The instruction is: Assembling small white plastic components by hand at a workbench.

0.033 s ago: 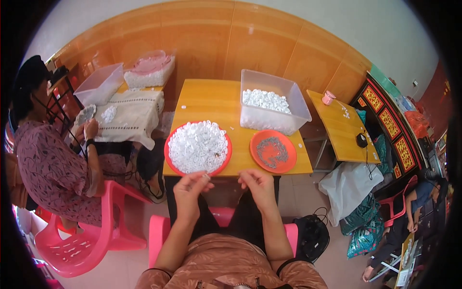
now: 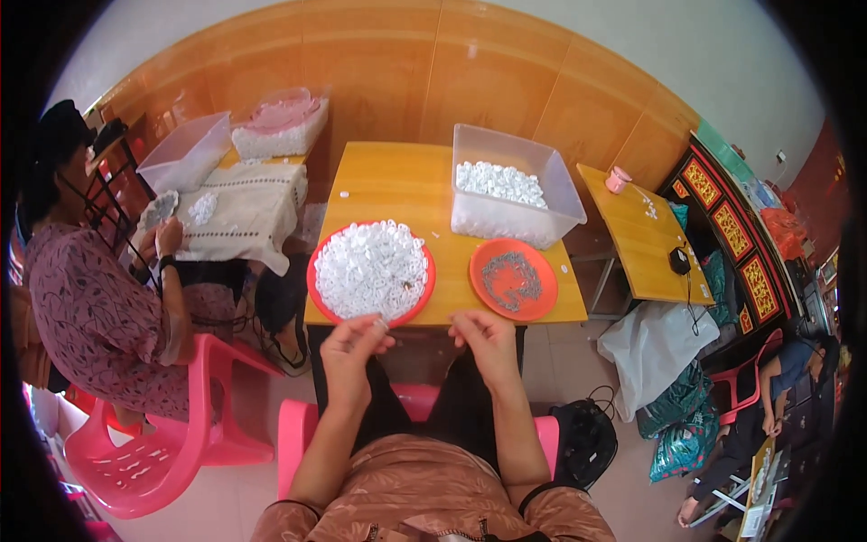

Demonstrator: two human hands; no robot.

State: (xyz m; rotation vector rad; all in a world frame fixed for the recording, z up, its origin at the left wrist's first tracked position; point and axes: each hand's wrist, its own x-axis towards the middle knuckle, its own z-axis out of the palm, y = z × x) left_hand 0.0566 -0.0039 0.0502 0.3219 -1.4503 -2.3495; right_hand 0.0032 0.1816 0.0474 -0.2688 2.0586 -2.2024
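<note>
The person sits at a yellow table (image 2: 397, 185) with both hands held up at its near edge. The left hand (image 2: 350, 348) pinches one small white ring (image 2: 380, 322) between the fingertips. The fingers are closed narrow on it. The right hand (image 2: 488, 339) is curled in, just beside the left one. I cannot tell if it holds anything; the piece would be too small to see.

Right past the left hand's fingers sits a red tray (image 2: 315, 280), piled full of white rings. That pile looks big, so I think lots of work is left. Past the right hand sits an orange plate (image 2: 542, 303) with a thin heap of small grey bits (image 2: 510, 278) in it. Farther off from both hands stands a clear tub (image 2: 564, 203) with more white rings at the bottom. It is only partly filled, so some pieces may be finished, but not many.

Well off to the left-hand side, another person (image 2: 90, 298) sits on a pink chair (image 2: 172, 443) at a second table.
</note>
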